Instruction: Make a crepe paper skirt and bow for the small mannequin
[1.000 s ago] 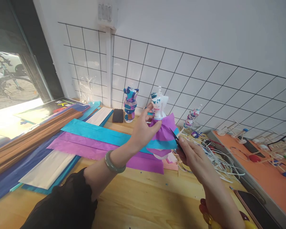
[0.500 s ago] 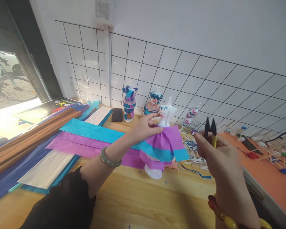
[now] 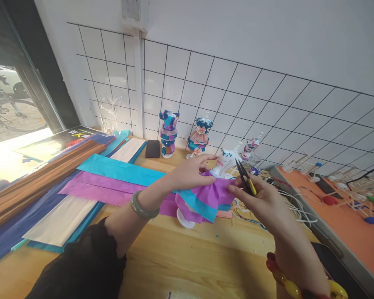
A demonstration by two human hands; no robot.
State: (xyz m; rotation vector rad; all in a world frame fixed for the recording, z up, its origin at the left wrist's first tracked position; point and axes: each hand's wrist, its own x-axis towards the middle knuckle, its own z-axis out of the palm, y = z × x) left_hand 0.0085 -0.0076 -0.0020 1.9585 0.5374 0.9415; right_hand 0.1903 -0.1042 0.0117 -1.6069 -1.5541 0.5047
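Note:
A small white dress form (image 3: pixel 220 168) leans to the right above the table, its round base (image 3: pixel 186 219) at lower left. Around its waist hangs a gathered paper skirt (image 3: pixel 202 198) in purple and blue. My left hand (image 3: pixel 196 172) is closed on the form's waist, thumb pressing the skirt's top edge. My right hand (image 3: pixel 258 197) holds black-and-yellow thread snips (image 3: pixel 246 178), blades pointing up and left beside the form. The right thumb and fingers also meet the skirt's right edge.
Coloured crepe paper strips (image 3: pixel 121 172) lie across the left side. Dressed mini forms (image 3: pixel 168 135) and a phone (image 3: pixel 152 148) stand or lie near the wall. Loose cords (image 3: pixel 294 207) are at right, beside an orange board (image 3: pixel 345 211) with stick models.
My right hand has moved left with the snips, reaching the skirt's edge. The dress form has tipped to the right and its base has shifted left.

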